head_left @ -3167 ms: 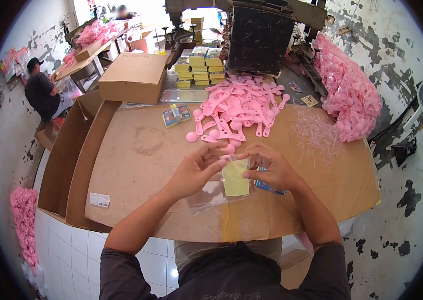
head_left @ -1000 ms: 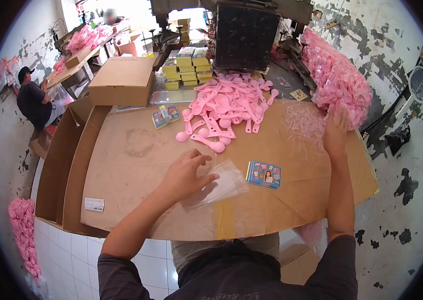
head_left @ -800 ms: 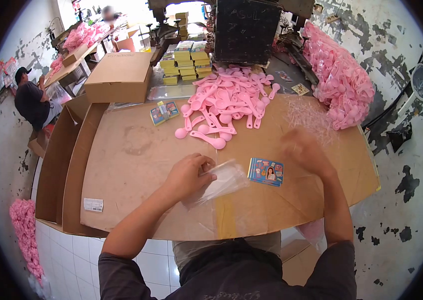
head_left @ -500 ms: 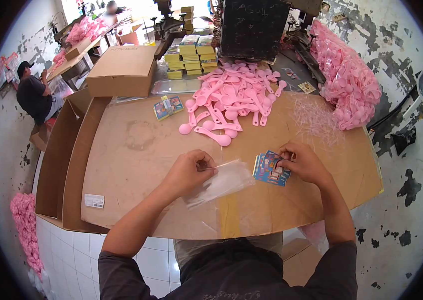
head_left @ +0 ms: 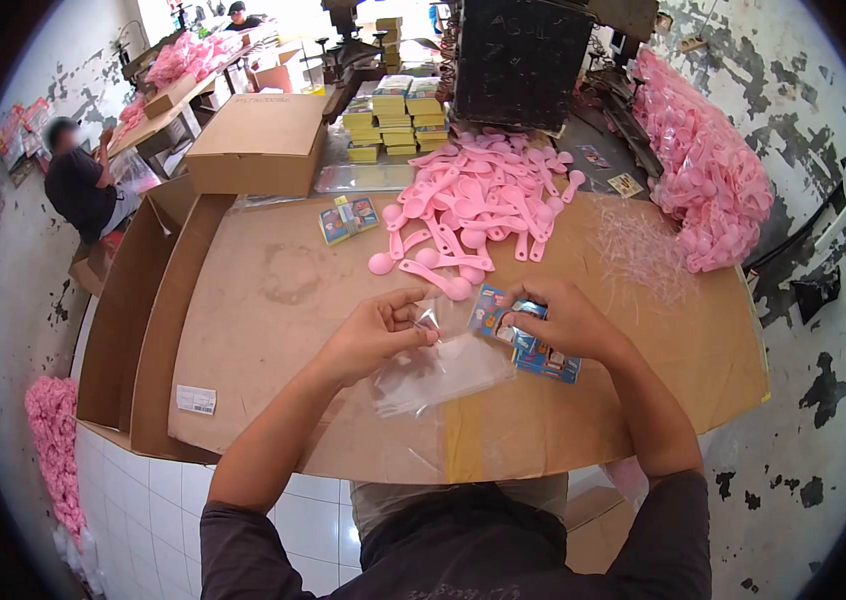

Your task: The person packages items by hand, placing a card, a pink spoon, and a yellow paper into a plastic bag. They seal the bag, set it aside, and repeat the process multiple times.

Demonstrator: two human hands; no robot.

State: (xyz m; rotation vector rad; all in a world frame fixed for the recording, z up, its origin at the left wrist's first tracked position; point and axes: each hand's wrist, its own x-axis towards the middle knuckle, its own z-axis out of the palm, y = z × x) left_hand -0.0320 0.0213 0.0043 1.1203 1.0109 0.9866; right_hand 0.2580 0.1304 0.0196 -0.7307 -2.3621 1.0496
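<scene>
My left hand (head_left: pixel 375 335) pinches the top of a clear plastic bag (head_left: pixel 443 368) that lies on the cardboard-covered table (head_left: pixel 273 340), lifting its mouth. My right hand (head_left: pixel 565 320) holds a small printed blue card (head_left: pixel 492 309) right beside the bag's mouth. A short stack of the same cards (head_left: pixel 551 362) lies under that hand. A heap of pink plastic spoons (head_left: pixel 478 205) spreads just beyond both hands, the nearest spoon (head_left: pixel 433 279) a little ahead of my fingers.
A big sack of bagged pink spoons (head_left: pixel 708 170) sits at the right, thin clear strips (head_left: pixel 643 255) before it. A closed carton (head_left: pixel 261 143), yellow card stacks (head_left: pixel 393 125) and a dark machine (head_left: pixel 523 60) stand behind. An open cardboard box (head_left: pixel 133 320) lines the left edge; a seated person (head_left: pixel 83 190) is beyond.
My right hand came back from the pink sack at the right, took a card off the stack and brought it to the bag. My left hand raised the bag's mouth.
</scene>
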